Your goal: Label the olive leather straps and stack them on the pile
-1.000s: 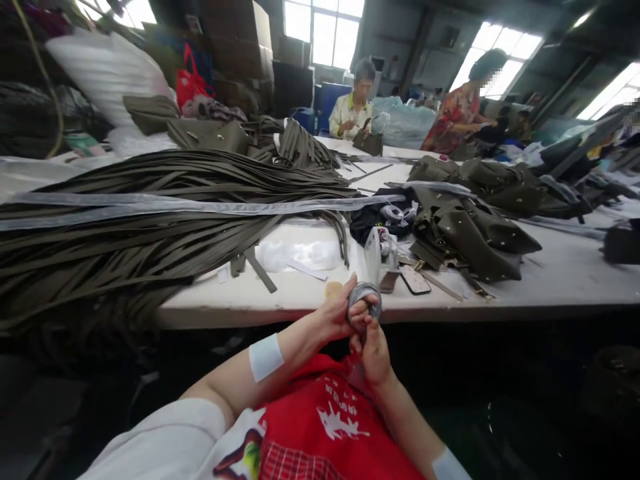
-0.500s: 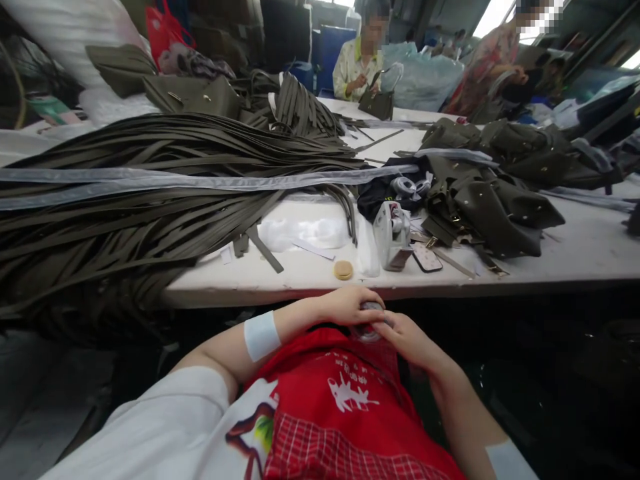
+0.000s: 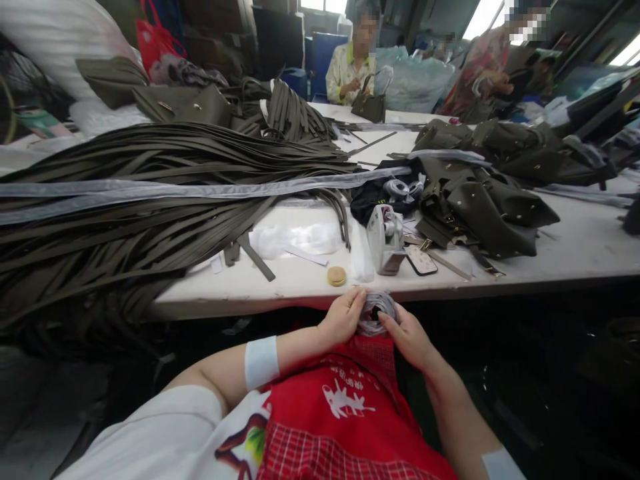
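A coil of pale grey, translucent strip is held up just in front of the table edge, over my red apron. My left hand grips its left side, thumb on the near face. On the opposite side my right hand closes round the rim, its thumb reaching to the hole. The fingers behind the coil are hidden. Beyond it on the table are a small round yellow-rimmed case, a white tape-dispenser-like device and a phone with a pale patterned back.
Long dark olive straps heap across the left and hang over the edge of the white table. Olive bags pile up on the right. Two more grey coils lie on black cloth. Across the table, a person handles a bag.
My hands have moved apart to the two sides of the coil, and it has risen slightly, its ring now facing me. Before, my fingers covered most of it.
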Motion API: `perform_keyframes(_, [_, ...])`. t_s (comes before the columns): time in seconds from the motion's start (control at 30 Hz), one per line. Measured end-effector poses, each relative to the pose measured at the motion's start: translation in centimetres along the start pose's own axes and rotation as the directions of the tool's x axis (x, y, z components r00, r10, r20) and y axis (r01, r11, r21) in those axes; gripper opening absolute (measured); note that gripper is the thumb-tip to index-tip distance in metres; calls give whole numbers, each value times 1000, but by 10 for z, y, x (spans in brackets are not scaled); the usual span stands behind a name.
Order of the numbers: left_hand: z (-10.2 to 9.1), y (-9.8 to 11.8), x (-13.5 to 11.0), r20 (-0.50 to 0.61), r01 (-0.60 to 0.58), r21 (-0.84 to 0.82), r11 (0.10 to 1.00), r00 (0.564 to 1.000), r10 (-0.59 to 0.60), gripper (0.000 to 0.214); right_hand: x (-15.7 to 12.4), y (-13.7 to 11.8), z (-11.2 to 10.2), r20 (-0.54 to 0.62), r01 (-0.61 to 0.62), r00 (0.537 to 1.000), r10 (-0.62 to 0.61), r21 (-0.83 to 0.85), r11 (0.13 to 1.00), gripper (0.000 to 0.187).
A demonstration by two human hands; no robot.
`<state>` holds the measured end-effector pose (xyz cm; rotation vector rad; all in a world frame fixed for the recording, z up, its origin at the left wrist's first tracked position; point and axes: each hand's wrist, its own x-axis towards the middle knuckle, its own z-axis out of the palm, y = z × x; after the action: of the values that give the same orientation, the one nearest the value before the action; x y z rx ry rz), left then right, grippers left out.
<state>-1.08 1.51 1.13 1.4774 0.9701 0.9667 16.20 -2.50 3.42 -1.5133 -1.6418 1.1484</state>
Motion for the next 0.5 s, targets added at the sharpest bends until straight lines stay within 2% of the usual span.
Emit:
perform_keyframes(0.03, [-4, 2, -2, 111, -15, 84, 996, 994, 6, 49, 1, -2, -10, 146, -21, 989, 25, -24, 999, 44])
perform_keyframes(0.07, [-7, 4, -4, 222, -52, 157, 986, 975, 16, 49, 1, -5, -18, 299, -41, 953, 54, -52, 998, 43])
perform_keyframes(0.13, [-10, 8, -9, 408, -159, 246, 956, 912, 47, 45, 3, -7, -25, 552, -39, 829, 87, -98, 994, 39])
perform_keyframes(0.17, [-10, 8, -14, 462, -204, 272, 941, 885, 58, 43, 4, -7, -23, 628, -23, 773, 86, -109, 994, 37])
perform_keyframes(0.2, [-10, 6, -18, 495, -233, 297, 926, 867, 59, 44, 4, -6, -17, 671, -6, 737, 80, -112, 994, 35])
perform_keyframes(0.23, [-11, 3, -24, 509, -244, 322, 915, 859, 50, 44, 3, -4, -9, 686, -3, 724, 77, -109, 994, 34])
perform_keyframes(0.37, [-20, -22, -46, 448, -186, 344, 920, 894, 13, 39, -3, 10, 22, 608, -105, 781, 143, -98, 990, 34])
perform_keyframes(0.5, [-36, -37, -58, 363, -95, 296, 950, 932, -20, 37, 4, 14, 19, 563, -160, 805, 186, -95, 982, 48])
